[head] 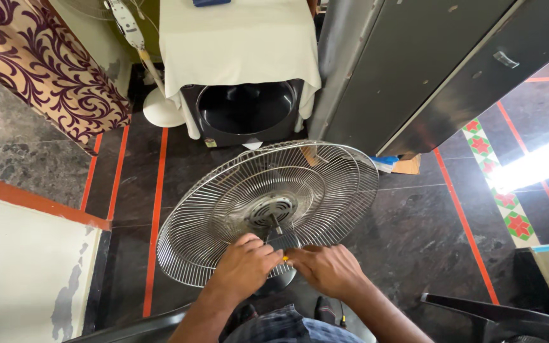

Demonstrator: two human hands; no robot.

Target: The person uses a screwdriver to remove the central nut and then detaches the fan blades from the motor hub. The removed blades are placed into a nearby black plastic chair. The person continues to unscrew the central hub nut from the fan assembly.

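Note:
A round metal wire fan guard [325, 184] tilts up in front of me, with the fan's motor hub and bare shaft [273, 213] at its middle. My left hand [243, 267] and my right hand [326, 270] meet at the guard's lower edge, just below the hub. Between their fingertips shows a small yellow-tipped thing [284, 258], probably a tool; which hand grips it I cannot tell. Both hands have their fingers curled in against the guard wires.
A grey metal cabinet [427, 70] stands at the right. Behind the fan is a black appliance [246, 111] under a white cloth [236, 38]. A white fan stand base [163, 108] is to its left, and dark plastic chair arms [497, 314] sit near me.

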